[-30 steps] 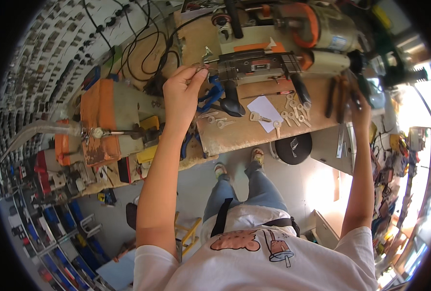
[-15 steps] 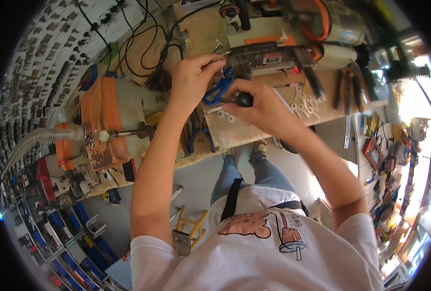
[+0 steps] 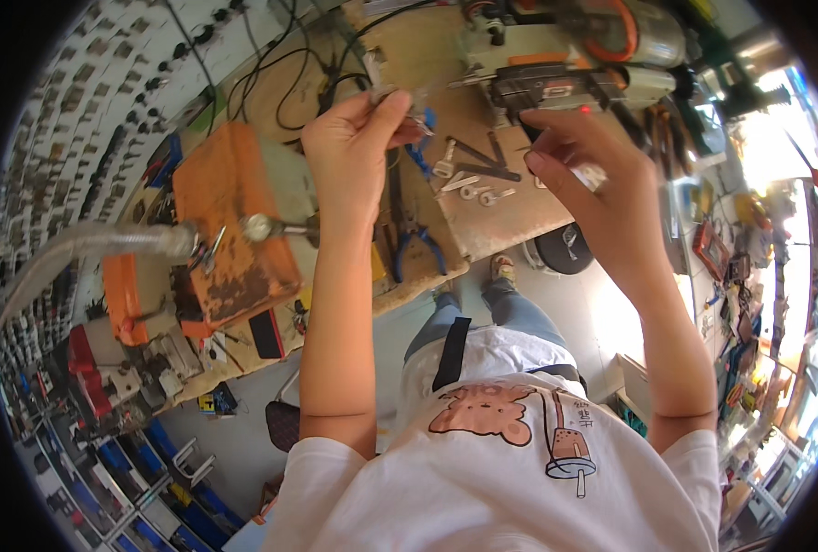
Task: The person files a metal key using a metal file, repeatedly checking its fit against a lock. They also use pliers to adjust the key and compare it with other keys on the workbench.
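My left hand [image 3: 358, 138] is raised over the bench, thumb and fingers pinched together. Small silvery metal pieces show at its fingertips, too blurred to name exactly. A blue piece [image 3: 418, 158] shows just below those fingertips; whether it is held cannot be told. My right hand [image 3: 598, 170] hovers over the bench's right part, thumb and forefinger apart, with nothing visible between them. Near it are a key-cutting machine [image 3: 556, 87] with a small red light and several loose keys [image 3: 496, 197]. Flat dark metal bars [image 3: 483, 168] lie between the hands.
Blue-handled pliers [image 3: 418, 250] lie near the bench's front edge. A worn orange machine [image 3: 234, 221] with a flexible metal hose [image 3: 87, 244] stands at left. Black cables [image 3: 289, 74] run across the back. A dark round stool [image 3: 564, 248] stands below the bench.
My right hand has let go of a black-knobbed tool or lever and moved right, fingers parting. My left hand stays pinched, now farther from the machine. The view has shifted too.
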The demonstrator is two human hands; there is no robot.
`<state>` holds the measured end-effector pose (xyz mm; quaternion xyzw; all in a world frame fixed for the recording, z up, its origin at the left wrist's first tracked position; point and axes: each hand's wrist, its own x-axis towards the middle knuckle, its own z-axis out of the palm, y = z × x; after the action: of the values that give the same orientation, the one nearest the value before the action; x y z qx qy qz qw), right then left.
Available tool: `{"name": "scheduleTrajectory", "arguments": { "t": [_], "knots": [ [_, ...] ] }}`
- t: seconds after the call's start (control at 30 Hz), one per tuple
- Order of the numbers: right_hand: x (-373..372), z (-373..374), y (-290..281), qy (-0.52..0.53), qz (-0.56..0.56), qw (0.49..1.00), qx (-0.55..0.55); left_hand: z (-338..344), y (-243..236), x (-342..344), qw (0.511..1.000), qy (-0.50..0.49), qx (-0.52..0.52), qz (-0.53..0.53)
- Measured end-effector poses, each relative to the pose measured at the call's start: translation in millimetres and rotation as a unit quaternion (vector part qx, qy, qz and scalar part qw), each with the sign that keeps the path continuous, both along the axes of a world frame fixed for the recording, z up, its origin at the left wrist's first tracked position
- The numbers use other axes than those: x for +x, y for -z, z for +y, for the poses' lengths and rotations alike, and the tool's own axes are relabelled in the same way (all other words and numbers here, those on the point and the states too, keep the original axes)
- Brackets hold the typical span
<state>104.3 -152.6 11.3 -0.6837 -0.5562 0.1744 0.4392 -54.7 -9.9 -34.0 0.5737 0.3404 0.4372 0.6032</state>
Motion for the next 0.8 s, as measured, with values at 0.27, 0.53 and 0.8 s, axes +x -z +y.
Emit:
{"name": "scheduleTrajectory", "arguments": {
  "t": [0.27, 0.53, 0.8],
  "knots": [
    [-71.1, 35.8, -39.3, -0.111, 0.361, 0.923, 0.065, -28.3, -79.2, -57.9, 0.990, 0.086, -0.031, -0.106],
    [-68.4, -17.2, -50.0, 0.005, 0.389, 0.918, 0.079, -59.3, -85.2, -46.4, 0.824, -0.050, 0.530, 0.194],
    [-51.1, -95.7, -33.5, 0.144, 0.409, 0.896, 0.095, -90.1, -65.9, 11.8, 0.712, 0.074, 0.683, 0.145]
  ]
}}
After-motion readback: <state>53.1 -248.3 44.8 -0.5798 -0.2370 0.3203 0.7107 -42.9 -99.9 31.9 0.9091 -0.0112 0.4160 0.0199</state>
